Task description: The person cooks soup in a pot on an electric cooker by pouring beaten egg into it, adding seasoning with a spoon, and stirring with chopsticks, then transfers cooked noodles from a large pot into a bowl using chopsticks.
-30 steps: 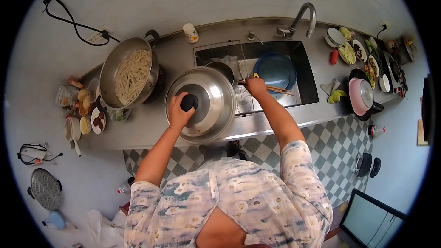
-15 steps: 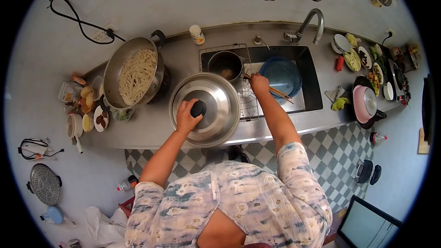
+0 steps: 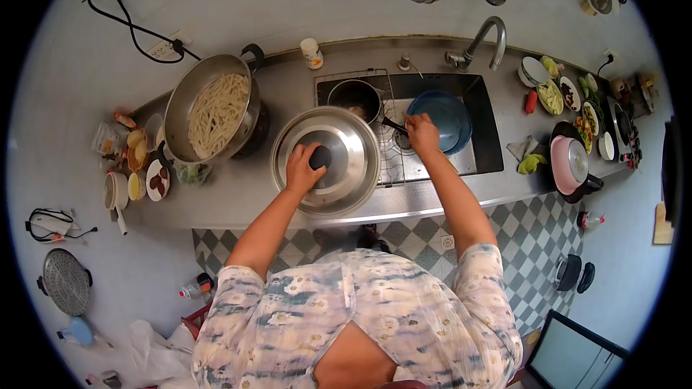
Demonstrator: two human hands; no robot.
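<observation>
Black knob (image 3: 320, 158) within curled fingers of left hand (image 3: 303, 167), grip closed around its side. Steel lid (image 3: 346, 173) below knob, over front of counter (image 3: 238, 205), partly across rack (image 3: 390, 166); contact beneath not visible. Right hand (image 3: 423, 133) with fingers bent, at outer end of dark handle (image 3: 393, 126); firmness of hold cannot be told. Small pot (image 3: 354, 96) at inner end, on rack, just beyond lid. Blue basin (image 3: 455, 124) in sink (image 3: 485, 137), partly behind right hand. Wide pan (image 3: 175, 112) of pale noodles (image 3: 218, 117) to left.
</observation>
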